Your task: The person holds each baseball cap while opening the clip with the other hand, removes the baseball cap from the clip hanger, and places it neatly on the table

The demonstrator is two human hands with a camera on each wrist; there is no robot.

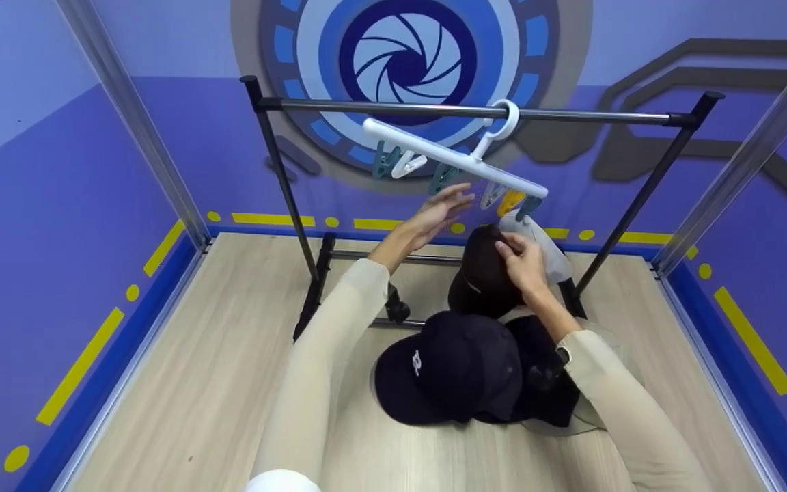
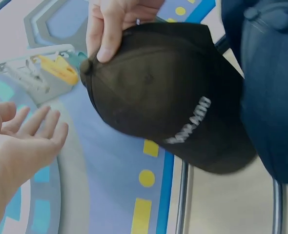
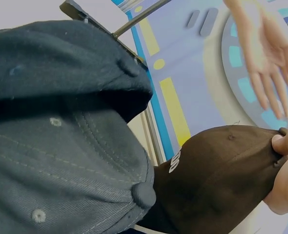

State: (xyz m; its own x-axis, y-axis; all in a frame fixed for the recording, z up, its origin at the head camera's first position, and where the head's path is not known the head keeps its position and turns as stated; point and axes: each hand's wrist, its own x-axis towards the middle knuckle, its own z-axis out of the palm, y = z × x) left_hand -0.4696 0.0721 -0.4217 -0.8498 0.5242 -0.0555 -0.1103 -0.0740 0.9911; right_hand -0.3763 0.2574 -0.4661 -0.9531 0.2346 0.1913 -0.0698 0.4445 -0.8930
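Note:
My right hand (image 1: 525, 263) pinches a dark brown baseball cap (image 1: 481, 270) by the top of its crown, beside the button. The cap hangs tilted, and its white lettering shows in the left wrist view. My left hand (image 1: 438, 215) holds nothing; its fingers are extended just below a white clip hanger (image 1: 458, 158). Several clips dangle from the hanger: a yellow clip (image 1: 510, 202), a white clip (image 1: 408, 164) and a dark green clip (image 1: 385, 161) among them. A light grey cap (image 1: 545, 249) hangs at the hanger's right end, partly behind my right hand.
The hanger hooks over the rail (image 1: 393, 108) of a black metal rack. On the wooden floor (image 1: 223, 383), a navy cap (image 1: 458, 369) with a white emblem lies among other caps, partly under my right forearm. Purple walls (image 1: 59, 205) enclose both sides.

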